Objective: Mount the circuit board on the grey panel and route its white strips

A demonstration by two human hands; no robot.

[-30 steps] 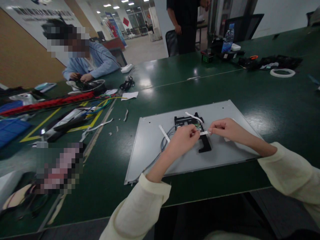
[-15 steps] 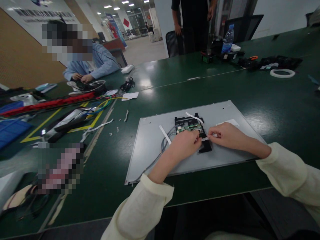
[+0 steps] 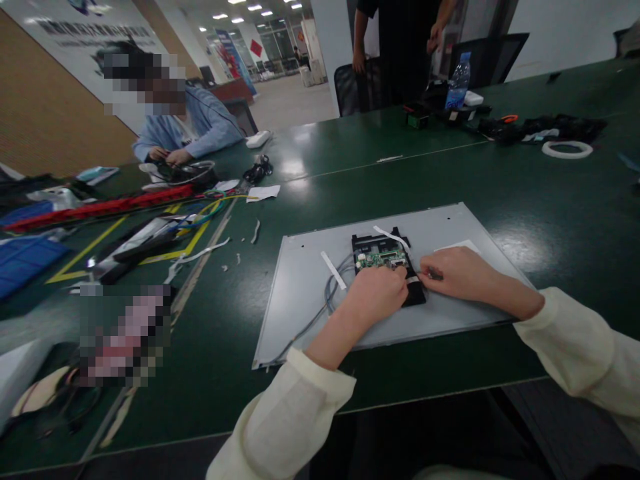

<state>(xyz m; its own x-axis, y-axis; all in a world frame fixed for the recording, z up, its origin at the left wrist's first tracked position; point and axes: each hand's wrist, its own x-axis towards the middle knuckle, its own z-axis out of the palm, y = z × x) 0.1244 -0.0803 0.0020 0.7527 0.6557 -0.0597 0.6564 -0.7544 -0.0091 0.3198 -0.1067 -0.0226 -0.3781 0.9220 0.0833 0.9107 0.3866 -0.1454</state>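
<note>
A black plastic frame (image 3: 361, 241) with a green circuit board (image 3: 376, 258) lies on a light grey flat panel (image 3: 300, 293). Over the frame's right side runs a short white strip of tape (image 3: 414, 281), between my two hands. My right hand (image 3: 460, 272) is closed, thumb and finger pinched at the strip's right end. My left hand (image 3: 377, 292) is curled shut over the lower part of the frame, fingertips near the strip's left end; what it pinches is hidden. More white strips stick to the frame's top and to the grey cable (image 3: 327, 293).
A roll of white tape (image 3: 567, 149) lies at the right. A water bottle (image 3: 458, 83) stands at the back. Tools, a blue tray (image 3: 30, 263) and tape scraps cover the left. One person in a blue sleeve (image 3: 213, 117) sits across; another stands behind a chair.
The view has shifted slightly. My right fingertips have come down against the frame's right edge, and the strip lies lower over it. The left hand stays at the frame.
</note>
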